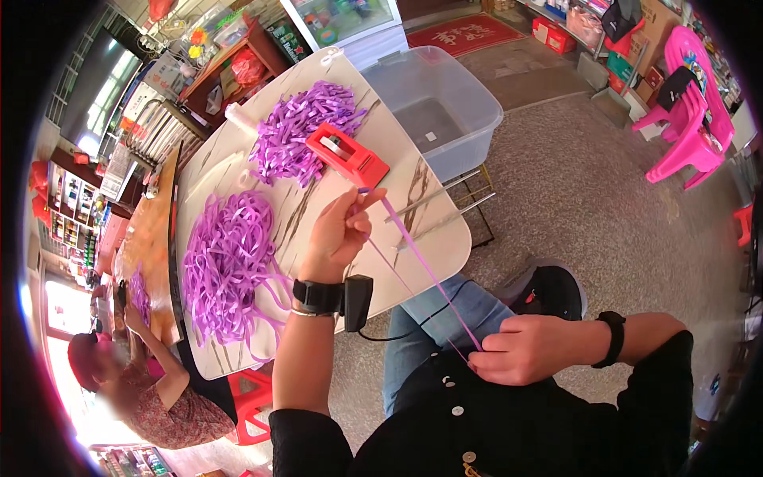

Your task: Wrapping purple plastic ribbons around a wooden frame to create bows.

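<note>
speckled grey floor. white marble-patterned table, brown veins, rounded corners. long brown wooden table beside it, left. red plastic stool near its corner. bright pink plastic chair far right. red rectangular mat near white glass-front fridge. bright window glaring left.

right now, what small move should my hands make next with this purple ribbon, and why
Probably bring the right hand slightly toward the left hand: the purple ribbon looks stretched straight between them in two strands, so easing the tension first seems sensible.
</note>
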### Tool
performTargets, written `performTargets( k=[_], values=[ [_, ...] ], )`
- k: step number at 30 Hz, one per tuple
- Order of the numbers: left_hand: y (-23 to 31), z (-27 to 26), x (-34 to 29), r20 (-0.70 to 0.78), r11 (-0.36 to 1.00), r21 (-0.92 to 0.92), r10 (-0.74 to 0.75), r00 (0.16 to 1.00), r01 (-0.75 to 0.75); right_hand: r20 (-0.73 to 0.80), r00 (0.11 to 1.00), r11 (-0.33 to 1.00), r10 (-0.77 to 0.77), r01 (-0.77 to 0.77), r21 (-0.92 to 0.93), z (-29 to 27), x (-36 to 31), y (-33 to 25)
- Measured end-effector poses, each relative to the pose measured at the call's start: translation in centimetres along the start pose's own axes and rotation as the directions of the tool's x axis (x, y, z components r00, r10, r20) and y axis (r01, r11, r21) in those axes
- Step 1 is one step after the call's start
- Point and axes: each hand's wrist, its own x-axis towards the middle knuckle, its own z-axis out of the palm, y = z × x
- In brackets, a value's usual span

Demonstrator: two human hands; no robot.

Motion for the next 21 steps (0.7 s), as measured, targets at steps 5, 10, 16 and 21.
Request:
performTargets(
  k=[5,10,16,21],
  values=[
    [0.7,-0.3,-0.3,0.085,0.999,0.009,0.048,0.995,-0.049,0.073,0.996,0.999,0.044,-0.042,-0.026,-0.4,-1.3,0.6],
    [1.8,-1.2,-3.8,0.067,0.997,0.059,0.047,0.997,-0.051,-0.048,0.903,0.898,0.428,-0.43,-0.094,1.0,-5.3,2.2],
    [0.9,-1.2,-7.1,0.274,0.955,0.294,-0.045,0.961,-0.039,-0.163,0.792,0.793,0.588,-0.604,-0.078,1.2,-6.7,3.2],
    [0.9,-1.4,-6.5,0.108,0.976,0.201,0.066,0.992,-0.087,-0.133,0.86,0.867,0.492,-0.498,-0.011,0.8,-5.2,2.9]
  ],
)
